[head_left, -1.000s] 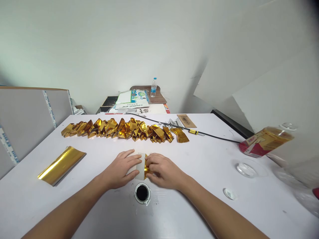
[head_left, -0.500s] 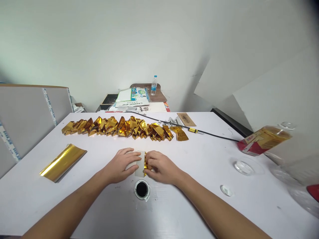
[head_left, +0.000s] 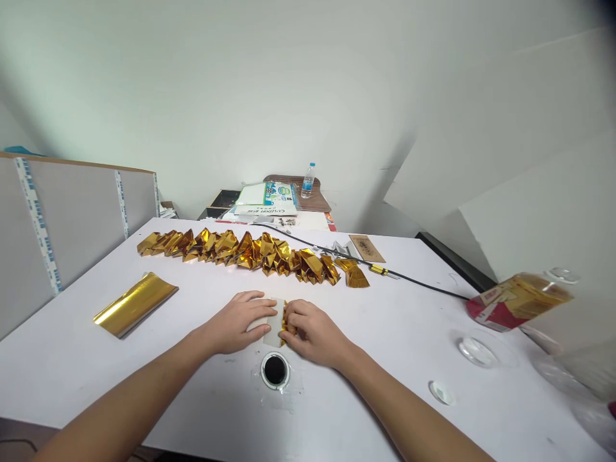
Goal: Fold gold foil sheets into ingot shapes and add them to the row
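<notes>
Left hand (head_left: 240, 321): fingers nearly straight and spread flat, pressing down on the white face of the foil paper (head_left: 274, 322). Right hand (head_left: 310, 330): fingers (head_left: 292, 314) curled tight, tips clamped on the paper's gold folded edge, thumb hidden. The paper lies flat on the white table (head_left: 144, 359) between both hands, just behind the black round hole (head_left: 275, 370). The row of folded gold pieces (head_left: 250, 251) sits farther back, and the flat gold sheet (head_left: 136, 303) is well off to the left.
</notes>
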Action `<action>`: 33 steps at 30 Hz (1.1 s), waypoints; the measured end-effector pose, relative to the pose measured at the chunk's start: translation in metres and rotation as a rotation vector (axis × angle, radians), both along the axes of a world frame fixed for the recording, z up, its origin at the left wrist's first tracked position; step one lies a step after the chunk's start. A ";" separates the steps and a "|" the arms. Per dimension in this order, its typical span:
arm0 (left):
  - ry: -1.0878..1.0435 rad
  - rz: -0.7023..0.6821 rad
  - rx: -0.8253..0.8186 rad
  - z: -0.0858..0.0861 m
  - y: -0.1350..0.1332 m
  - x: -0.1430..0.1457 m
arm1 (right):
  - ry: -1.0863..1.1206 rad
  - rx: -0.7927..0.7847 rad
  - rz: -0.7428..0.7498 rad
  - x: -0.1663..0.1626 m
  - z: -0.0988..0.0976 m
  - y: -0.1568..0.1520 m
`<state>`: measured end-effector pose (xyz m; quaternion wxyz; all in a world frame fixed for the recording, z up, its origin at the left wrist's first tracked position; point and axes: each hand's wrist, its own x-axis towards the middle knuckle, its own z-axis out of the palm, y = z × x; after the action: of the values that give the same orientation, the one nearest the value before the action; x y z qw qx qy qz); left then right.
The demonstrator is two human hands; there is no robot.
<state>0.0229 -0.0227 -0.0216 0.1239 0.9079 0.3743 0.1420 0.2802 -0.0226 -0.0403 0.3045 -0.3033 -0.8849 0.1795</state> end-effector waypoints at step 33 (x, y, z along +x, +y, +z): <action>-0.029 -0.011 -0.036 -0.005 0.003 -0.001 | -0.053 -0.005 0.004 0.002 0.001 -0.006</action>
<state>0.0216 -0.0198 -0.0268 0.1463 0.9054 0.3701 0.1478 0.2823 -0.0289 -0.0395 0.2795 -0.3070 -0.8929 0.1743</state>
